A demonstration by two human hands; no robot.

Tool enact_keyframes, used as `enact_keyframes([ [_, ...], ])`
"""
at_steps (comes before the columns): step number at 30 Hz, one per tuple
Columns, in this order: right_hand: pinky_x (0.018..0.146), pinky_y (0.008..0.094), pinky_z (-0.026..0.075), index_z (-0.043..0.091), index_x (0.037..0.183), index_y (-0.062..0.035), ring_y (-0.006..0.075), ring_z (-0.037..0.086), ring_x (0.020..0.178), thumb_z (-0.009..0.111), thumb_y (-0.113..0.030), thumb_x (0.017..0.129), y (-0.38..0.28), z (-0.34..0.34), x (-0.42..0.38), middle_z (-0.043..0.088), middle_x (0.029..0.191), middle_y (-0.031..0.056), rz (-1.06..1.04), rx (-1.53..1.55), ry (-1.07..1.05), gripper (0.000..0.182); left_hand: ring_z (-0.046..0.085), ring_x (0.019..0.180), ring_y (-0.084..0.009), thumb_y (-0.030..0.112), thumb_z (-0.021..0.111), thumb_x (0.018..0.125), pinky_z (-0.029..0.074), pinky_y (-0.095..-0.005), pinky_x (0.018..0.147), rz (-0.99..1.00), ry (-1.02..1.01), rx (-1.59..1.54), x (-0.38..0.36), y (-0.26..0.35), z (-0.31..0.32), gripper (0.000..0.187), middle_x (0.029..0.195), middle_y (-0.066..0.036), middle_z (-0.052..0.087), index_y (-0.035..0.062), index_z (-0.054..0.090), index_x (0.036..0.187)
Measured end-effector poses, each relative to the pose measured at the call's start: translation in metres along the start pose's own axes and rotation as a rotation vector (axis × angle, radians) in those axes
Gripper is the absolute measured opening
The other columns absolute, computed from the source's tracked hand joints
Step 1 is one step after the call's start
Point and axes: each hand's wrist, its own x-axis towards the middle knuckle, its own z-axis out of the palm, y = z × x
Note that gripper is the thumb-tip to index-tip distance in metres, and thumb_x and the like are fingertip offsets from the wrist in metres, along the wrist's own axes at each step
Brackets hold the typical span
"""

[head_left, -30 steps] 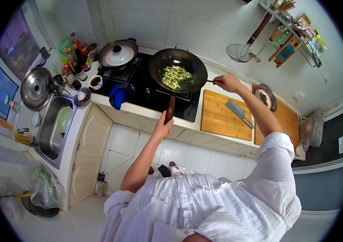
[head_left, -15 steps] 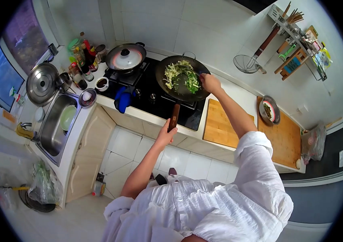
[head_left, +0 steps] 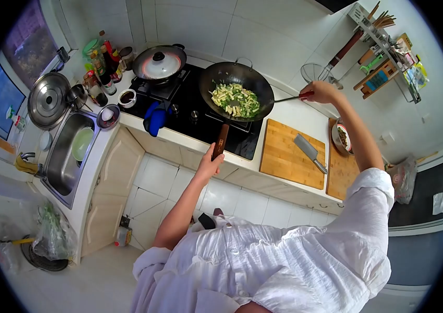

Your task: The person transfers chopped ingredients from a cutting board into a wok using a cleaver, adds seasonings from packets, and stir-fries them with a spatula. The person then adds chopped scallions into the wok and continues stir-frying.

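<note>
My left hand [head_left: 210, 163] is wrapped round the brown wooden handle [head_left: 221, 140] of a dark wok [head_left: 216, 73] on the black stove [head_left: 182, 121]. Chopped pale and green food [head_left: 236, 100] lies in the bottom of the wok. Over the counter right of the wok, my right hand [head_left: 321, 92] is closed on the red end of a long thin utensil [head_left: 289, 98]. The utensil's shaft reaches leftward to the wok; its far end is hidden in the food.
A lidded pan [head_left: 160, 67] stands on the left burner, with a blue item [head_left: 155, 119] at the stove's front. A cleaver [head_left: 306, 148] lies on a cutting board [head_left: 284, 151]. A bowl [head_left: 340, 136] is at right, partly behind my right arm. The sink [head_left: 65, 167] is left.
My right hand has moved right, away from over the wok, so the utensil and cleaver now show. The food has shifted into a heap low in the wok. My left hand keeps its hold.
</note>
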Motion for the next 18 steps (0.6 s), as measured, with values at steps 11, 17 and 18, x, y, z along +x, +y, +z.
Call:
enact_keyframes([
  [11, 0.071, 0.0416, 0.050, 0.065, 0.100, -0.0157, 0.0308, 0.063, 0.084, 0.057, -0.022, 0.084, -0.063, 0.053, -0.045, 0.068, 0.091, 0.0094, 0.028, 0.163, 0.064, 0.019, 0.044, 0.051, -0.0069, 0.022, 0.060, 0.089, 0.038, -0.0226, 0.045, 0.006, -0.014, 0.017, 0.001, 0.000, 0.004, 0.073, 0.083, -0.003, 0.055, 0.0071, 0.018, 0.147],
  [17, 0.074, 0.0445, 0.050, 0.061, 0.112, -0.0155, 0.0347, 0.062, 0.086, 0.054, -0.022, 0.087, -0.092, 0.123, 0.028, 0.067, 0.094, 0.0127, 0.188, 0.206, 0.310, 0.027, 0.044, 0.052, -0.0069, 0.022, 0.061, 0.089, 0.038, -0.0229, 0.045, -0.009, -0.014, 0.025, 0.001, 0.001, 0.008, 0.074, 0.082, -0.002, 0.055, 0.0071, 0.017, 0.147],
  [18, 0.074, 0.0445, 0.050, 0.061, 0.112, -0.0155, 0.0347, 0.062, 0.086, 0.054, -0.022, 0.087, -0.091, 0.124, 0.044, 0.067, 0.094, 0.0127, 0.182, 0.207, 0.315, 0.027, 0.044, 0.052, -0.0069, 0.022, 0.060, 0.089, 0.038, -0.0229, 0.045, -0.013, -0.017, 0.031, 0.001, 0.000, 0.007, 0.073, 0.082, -0.002, 0.056, 0.0073, 0.017, 0.147],
])
